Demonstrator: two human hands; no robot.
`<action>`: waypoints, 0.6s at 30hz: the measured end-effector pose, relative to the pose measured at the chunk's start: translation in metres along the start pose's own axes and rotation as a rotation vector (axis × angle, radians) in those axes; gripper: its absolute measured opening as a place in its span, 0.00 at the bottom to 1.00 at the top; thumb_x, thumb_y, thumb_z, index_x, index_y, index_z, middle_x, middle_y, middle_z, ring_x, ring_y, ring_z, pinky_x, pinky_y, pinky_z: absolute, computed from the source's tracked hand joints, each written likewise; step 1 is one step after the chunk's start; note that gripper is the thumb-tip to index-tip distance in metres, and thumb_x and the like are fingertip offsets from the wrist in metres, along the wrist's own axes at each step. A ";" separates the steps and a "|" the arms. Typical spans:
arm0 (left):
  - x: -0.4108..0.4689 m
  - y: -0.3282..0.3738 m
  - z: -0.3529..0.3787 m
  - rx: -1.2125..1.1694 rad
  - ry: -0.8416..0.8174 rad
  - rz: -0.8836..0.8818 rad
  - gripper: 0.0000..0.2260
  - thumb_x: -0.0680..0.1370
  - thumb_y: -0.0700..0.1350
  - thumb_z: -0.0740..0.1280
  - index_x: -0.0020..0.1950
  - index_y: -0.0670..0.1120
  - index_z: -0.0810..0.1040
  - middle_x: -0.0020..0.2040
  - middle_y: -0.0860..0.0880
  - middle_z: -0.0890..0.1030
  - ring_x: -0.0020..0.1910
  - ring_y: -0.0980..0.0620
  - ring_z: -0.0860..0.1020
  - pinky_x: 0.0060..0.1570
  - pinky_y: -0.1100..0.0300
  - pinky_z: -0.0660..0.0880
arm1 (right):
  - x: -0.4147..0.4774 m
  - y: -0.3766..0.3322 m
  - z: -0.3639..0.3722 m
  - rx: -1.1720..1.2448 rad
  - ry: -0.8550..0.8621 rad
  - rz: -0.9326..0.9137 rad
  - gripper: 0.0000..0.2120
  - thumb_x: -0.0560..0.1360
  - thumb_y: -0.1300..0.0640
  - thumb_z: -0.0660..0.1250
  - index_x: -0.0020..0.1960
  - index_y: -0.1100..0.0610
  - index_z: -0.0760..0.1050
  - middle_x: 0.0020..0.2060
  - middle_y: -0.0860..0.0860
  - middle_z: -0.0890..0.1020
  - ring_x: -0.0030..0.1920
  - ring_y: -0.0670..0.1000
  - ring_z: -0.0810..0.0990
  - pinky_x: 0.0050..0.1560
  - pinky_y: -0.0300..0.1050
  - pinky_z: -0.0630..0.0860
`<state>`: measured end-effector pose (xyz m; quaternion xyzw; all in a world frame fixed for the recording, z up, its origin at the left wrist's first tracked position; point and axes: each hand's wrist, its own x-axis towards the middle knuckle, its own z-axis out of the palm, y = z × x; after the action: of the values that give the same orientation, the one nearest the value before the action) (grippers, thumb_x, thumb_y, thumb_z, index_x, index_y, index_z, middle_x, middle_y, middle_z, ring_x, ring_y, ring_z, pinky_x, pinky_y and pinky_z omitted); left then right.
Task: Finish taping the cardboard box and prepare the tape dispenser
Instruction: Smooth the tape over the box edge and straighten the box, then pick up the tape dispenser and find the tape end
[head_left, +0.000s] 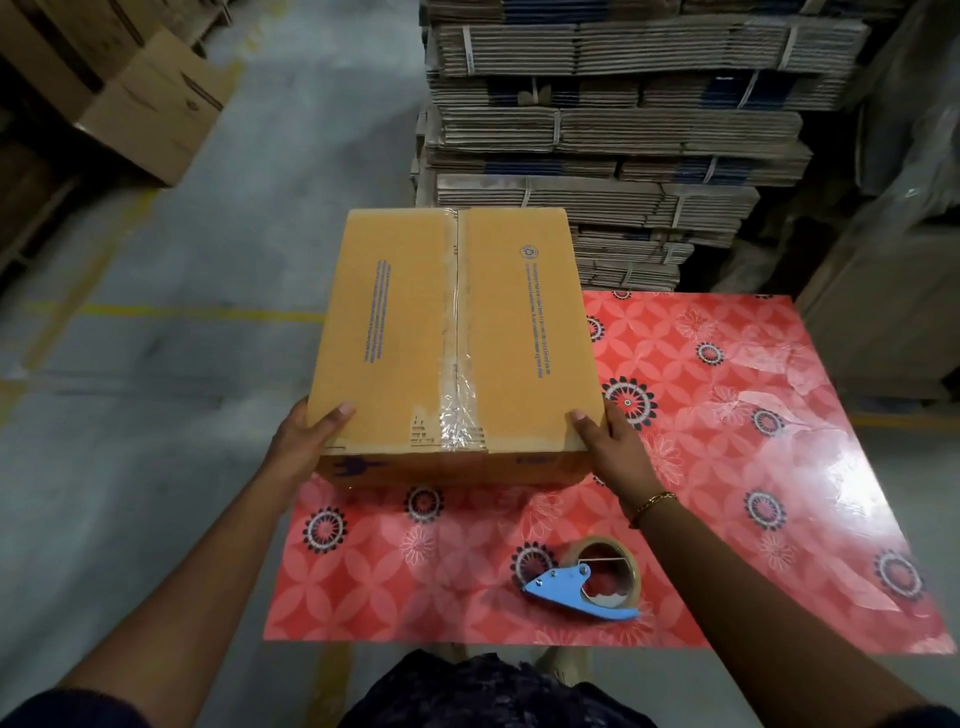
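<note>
Your left hand (306, 441) and right hand (613, 447) clamp near corners of cardboard box (452, 338), thumbs on top. Box between your palms, taped seam centred, overhanging table (727, 467) edge. Tape dispenser (587, 584) lies ungripped, below right wrist.

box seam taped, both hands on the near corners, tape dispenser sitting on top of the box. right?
Not quite. The tape dispenser is not on top of the box; it lies on the red floral table, nearer the person than the box. The rest holds: seam taped, left hand and right hand on the near corners. The head view shows it.
</note>
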<state>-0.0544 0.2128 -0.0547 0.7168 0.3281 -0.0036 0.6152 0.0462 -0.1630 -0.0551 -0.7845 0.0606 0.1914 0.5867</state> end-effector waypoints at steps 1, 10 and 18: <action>0.000 0.000 -0.001 0.020 -0.001 -0.007 0.31 0.70 0.63 0.74 0.68 0.50 0.77 0.60 0.49 0.84 0.59 0.48 0.83 0.64 0.47 0.77 | 0.000 -0.001 -0.002 -0.008 -0.008 0.016 0.24 0.79 0.44 0.67 0.73 0.47 0.71 0.65 0.49 0.81 0.59 0.53 0.83 0.53 0.51 0.80; -0.042 0.010 0.036 0.616 0.431 0.561 0.24 0.76 0.53 0.69 0.67 0.42 0.75 0.66 0.39 0.76 0.67 0.36 0.70 0.65 0.44 0.67 | -0.046 0.045 -0.069 -0.298 0.125 0.244 0.27 0.74 0.39 0.69 0.65 0.55 0.74 0.56 0.56 0.83 0.52 0.58 0.83 0.56 0.59 0.80; -0.120 -0.005 0.137 0.512 0.004 0.703 0.13 0.78 0.51 0.65 0.55 0.45 0.82 0.55 0.50 0.80 0.58 0.53 0.73 0.57 0.52 0.73 | -0.086 0.104 -0.067 -0.447 -0.094 0.603 0.22 0.74 0.40 0.67 0.53 0.59 0.75 0.43 0.58 0.85 0.36 0.57 0.82 0.36 0.47 0.78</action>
<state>-0.0966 0.0358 -0.0426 0.9145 0.0535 0.1261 0.3807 -0.0505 -0.2695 -0.1006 -0.8305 0.2185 0.3999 0.3204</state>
